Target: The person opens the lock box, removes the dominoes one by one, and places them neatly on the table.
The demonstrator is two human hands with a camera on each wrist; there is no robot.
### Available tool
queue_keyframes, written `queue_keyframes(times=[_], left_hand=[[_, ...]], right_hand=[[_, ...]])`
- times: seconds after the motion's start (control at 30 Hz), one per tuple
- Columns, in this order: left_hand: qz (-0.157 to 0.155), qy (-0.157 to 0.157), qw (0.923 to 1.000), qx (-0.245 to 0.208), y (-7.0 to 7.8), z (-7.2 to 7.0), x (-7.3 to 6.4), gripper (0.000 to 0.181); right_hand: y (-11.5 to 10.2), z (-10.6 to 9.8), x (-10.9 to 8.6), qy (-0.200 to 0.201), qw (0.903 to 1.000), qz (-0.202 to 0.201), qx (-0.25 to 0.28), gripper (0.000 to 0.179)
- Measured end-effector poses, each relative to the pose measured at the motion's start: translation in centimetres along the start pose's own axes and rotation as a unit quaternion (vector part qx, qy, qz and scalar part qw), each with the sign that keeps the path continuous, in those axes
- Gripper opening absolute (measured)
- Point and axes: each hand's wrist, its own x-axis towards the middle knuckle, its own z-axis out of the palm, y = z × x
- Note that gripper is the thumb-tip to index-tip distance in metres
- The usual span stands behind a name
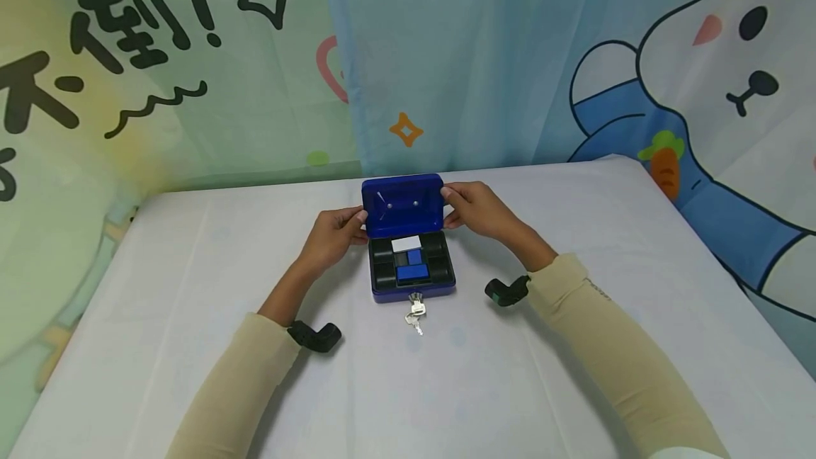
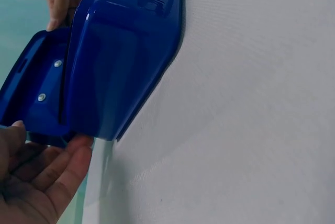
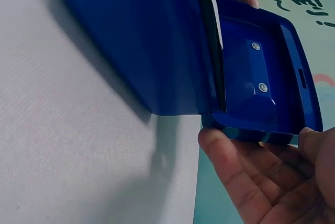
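A small dark-blue cash box (image 1: 385,297) stands on the table with its lid (image 1: 403,219) raised. My left hand (image 1: 334,234) pinches the lid's left side, thumb at the edge and fingers behind. On the opposite side my right hand (image 1: 479,210) holds the lid the same way, its thumb (image 3: 310,139) at the edge in the right wrist view. A black compartment tray (image 1: 383,264) fills the box. In its middle lie blue rectangular pieces (image 1: 412,273) and a white rectangular piece (image 1: 406,244). Keys (image 1: 416,309) hang from the front lock.
A white cloth (image 1: 408,395) covers the table. Behind its far edge hangs a printed curtain (image 1: 459,55) with cartoon figures. Black wrist cameras (image 1: 316,337) sit on both sleeves, one on each side of the box.
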Motion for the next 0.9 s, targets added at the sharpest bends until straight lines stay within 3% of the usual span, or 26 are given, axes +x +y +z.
queue_keyframes(times=[0.7,0.9], left_hand=[[-0.009,0.013,0.9999,0.000,-0.2,0.2,-0.2,0.040],[-0.015,0.003,0.9998,0.011,-0.4,0.1,-1.0,0.043]], right_hand=[[-0.3,0.1,-0.1,-0.003,0.9998,0.010,0.014,0.041],[0.0,0.2,-0.5,0.004,0.9995,0.013,-0.027,0.043]])
